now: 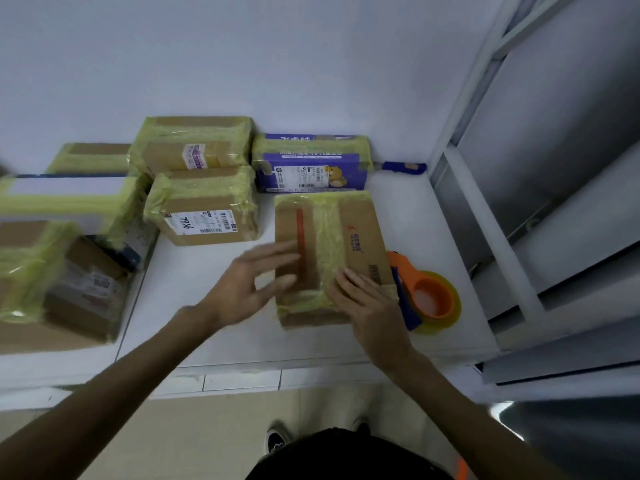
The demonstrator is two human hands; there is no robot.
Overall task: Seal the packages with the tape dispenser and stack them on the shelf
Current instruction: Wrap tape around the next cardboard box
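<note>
One pkg [329, 258] on table [214, 306], taped w/ yellowish tape, under both hands. Right hand [367, 303] flat on near-right corner, grip wide, holding nothing; left hand [249, 282] blurred, fingers spread at left edge. Tape dispenser [426, 296] just right of right hand. Step: pressing tape down, prob. Next: lift pkg w/ both hands to shelf [540, 202], further right.

box: cardboard box [329, 254], yellow-taped, flat on white table [214, 306]
right hand [367, 303]: fingers flat on box's near-right corner
left hand [249, 285]: blurred, spread at box's 9 o'clock edge
tape dispenser [426, 296]: orange, at box's 4 o'clock, nobody holding
other packages [204, 206]: taped, clustered 10 o'clock
</note>
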